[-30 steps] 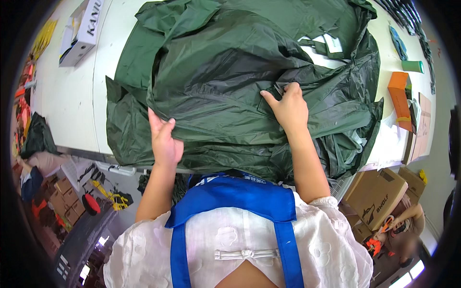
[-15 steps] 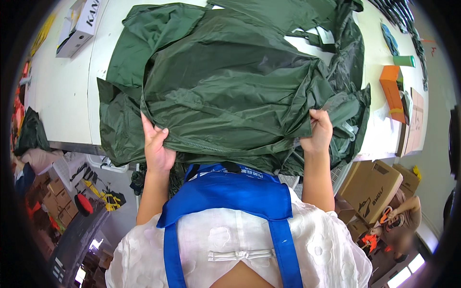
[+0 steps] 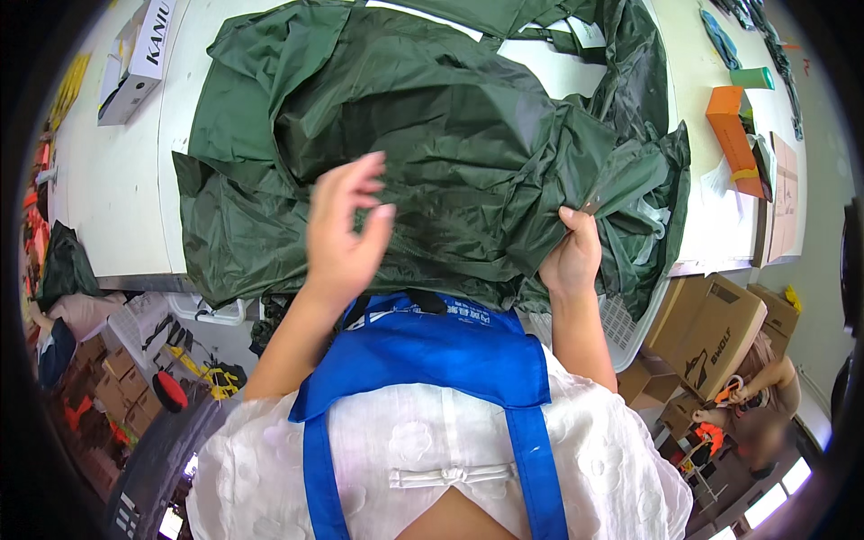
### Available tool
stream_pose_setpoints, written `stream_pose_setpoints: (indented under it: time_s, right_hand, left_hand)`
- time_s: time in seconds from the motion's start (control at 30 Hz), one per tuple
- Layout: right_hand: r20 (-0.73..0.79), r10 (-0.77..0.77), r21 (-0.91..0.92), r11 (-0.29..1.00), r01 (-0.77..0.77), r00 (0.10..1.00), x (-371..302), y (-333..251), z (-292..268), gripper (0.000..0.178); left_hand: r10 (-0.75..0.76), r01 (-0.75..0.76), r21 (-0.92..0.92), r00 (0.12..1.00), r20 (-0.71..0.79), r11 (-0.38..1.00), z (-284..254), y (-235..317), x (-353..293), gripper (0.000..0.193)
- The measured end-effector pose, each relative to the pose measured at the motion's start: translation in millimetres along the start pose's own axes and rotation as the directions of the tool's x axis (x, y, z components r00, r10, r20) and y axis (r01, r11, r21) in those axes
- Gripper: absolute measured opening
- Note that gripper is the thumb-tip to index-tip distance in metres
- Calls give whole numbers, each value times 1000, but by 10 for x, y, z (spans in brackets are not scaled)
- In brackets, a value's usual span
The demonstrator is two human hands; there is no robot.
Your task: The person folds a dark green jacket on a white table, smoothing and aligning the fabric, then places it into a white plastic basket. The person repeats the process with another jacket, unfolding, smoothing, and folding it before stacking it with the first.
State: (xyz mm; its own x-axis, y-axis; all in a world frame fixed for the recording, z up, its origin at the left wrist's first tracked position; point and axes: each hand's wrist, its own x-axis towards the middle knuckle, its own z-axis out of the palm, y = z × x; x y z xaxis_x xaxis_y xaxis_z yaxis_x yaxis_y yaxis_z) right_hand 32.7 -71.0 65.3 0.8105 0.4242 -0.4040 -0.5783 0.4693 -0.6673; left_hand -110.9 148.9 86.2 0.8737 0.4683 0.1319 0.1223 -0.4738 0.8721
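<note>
Just past the blue apron [image 3: 423, 371]: an empty left hand [image 3: 345, 238], and a right hand [image 3: 574, 255] pinching a fold of shiny dark green garment [image 3: 432, 135]. Lies beyond apron, on white table [image 3: 126, 207]. Looks light, soft, slippery; best pinched at edges.

Left forearm [image 3: 297, 337] slants up and rightward from lower left; left hand [image 3: 346, 236] left of centre, blurred, fingers loosely parted, thumb standing away. Right forearm [image 3: 580, 333] nearly upright, right of centre; right hand [image 3: 574, 259] above it, fingers curled, thumb pressed in pinch.
</note>
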Motion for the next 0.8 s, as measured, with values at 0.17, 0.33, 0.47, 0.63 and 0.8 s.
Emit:
stream_pose_setpoints:
  time_s: [0.17,0.33,0.47,0.63,0.8]
  right_hand:
    - [-7,147,105,984,-146,989,33,7,-131,40]
    - [96,25,-468,884,23,995,-77,64,-55,28]
    - [398,524,-845,530,78,752,13,-119,-77,23]
    - [374,-32,-921,101,375,927,1237,-986,-323,25]
    - [116,-666,-993,-64,99,737,2884,-1551,-514,57]
  left_hand:
    - [-143,464,-575,846,514,674,571,337,351,40]
    - [181,-110,-295,957,225,949,657,466,549,42]
    - [183,-392,403,866,466,827,929,-5,755,48]
    - [-339,-231,687,735,587,688,1032,-474,362,55]
    - [-333,-260,702,738,587,663,1055,-472,271,54]
